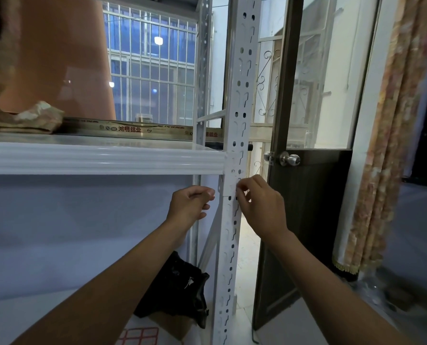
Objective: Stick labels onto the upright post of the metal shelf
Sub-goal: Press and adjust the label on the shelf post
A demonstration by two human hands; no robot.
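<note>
Upright post (235,232) of the white metal shelf rises from the near bottom edge just right of centre, its face punched with rows of slots and holes. Low to its left, a black bag (180,287) slumps under the shelf. Further up, the left hand (190,205) hovers just left of the post with its fingers curled in and the thumb laid against the forefinger; whether it holds anything I cannot tell. The right hand (259,207) is at the post's right edge, thumb and forefinger pinching the lower right side of a white label (232,179). That label lies on the post's face, covering the holes from level with the shelf board (103,158) down to just above the fingertips. It looks mostly stuck, with the lower edge apparently the part being set. The risks I see come from the surface: white on white makes a skewed edge hard to notice, and the slots beneath leave the paper unsupported, so firm rubbing could dimple or tear it. A pinched corner could also fold back on itself or lift when the fingers leave. Right of the post stands a dark door (307,207) with a metal knob (290,159), and beyond it a patterned curtain (386,145). Farthest off, window bars (152,70) show behind the shelf.
</note>
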